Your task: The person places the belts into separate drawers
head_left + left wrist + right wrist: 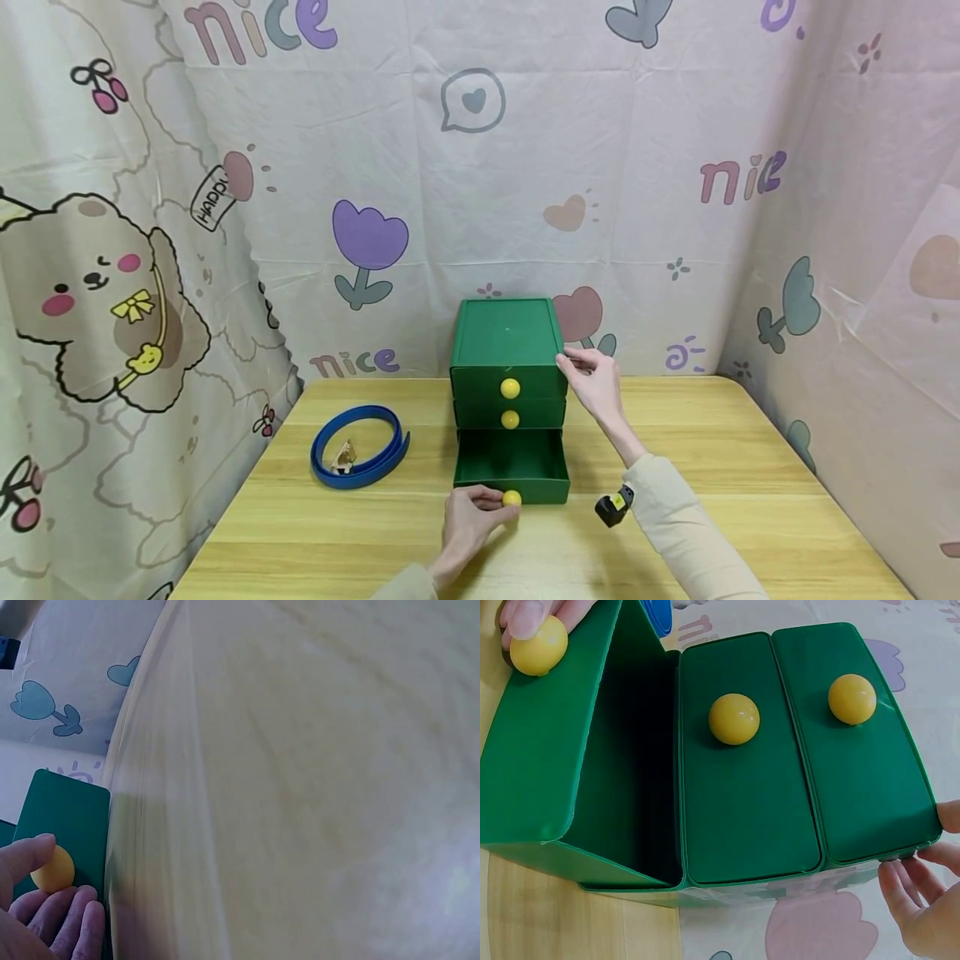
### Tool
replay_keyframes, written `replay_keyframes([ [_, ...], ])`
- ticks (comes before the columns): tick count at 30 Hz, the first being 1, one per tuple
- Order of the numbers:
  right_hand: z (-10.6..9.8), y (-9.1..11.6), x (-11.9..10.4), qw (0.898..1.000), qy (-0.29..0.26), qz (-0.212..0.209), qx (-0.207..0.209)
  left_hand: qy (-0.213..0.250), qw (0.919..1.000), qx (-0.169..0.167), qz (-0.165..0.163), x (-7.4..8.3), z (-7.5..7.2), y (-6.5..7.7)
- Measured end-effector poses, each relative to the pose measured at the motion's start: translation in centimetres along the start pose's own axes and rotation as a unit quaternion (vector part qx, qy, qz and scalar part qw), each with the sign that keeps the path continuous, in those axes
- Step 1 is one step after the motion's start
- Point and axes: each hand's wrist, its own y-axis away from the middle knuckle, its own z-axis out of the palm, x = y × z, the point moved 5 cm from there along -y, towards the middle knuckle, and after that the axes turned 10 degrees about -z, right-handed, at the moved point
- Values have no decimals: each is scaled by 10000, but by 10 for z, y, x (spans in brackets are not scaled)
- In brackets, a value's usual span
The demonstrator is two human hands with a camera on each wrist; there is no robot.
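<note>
Blue belt (360, 478): coiled on the table (337, 542), beyond and left of the left hand (467, 523). Left hand: thumb and fingers pinch the yellow knob (512, 497) of the bottom drawer (551, 492), which stands pulled out just ahead of it. Green cabinet (506, 333): upright, immediately left of the right hand (594, 382), whose thumb and fingers grip its upper corner.

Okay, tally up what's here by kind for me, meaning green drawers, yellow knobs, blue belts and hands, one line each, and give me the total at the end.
Green drawers: 3
Yellow knobs: 3
Blue belt: 1
Hands, namely left hand and right hand: 2
Total: 9
</note>
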Motion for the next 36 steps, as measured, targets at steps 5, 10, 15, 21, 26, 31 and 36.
replay_keyframes([
  [5,0,0,0,10000,-14,14,-7,9,10000,-15,21,1,0,2],
  [10,0,-1,-1,9999,-118,29,-22,63,9999,-31,101,2,0,4],
  [15,-1,-1,-1,9999,-132,50,-31,55,9999,18,114,0,1,4],
  [21,0,0,-1,9999,-125,63,-49,-28,10000,42,70,0,0,5],
  [26,0,0,-2,9999,-125,75,-46,-62,9999,37,110,0,0,7],
  [31,0,1,-2,9999,-121,104,-48,-68,10000,-18,70,-2,0,9],
  [36,0,1,-2,9999,-96,80,-43,-47,9999,-76,117,-3,0,9],
])
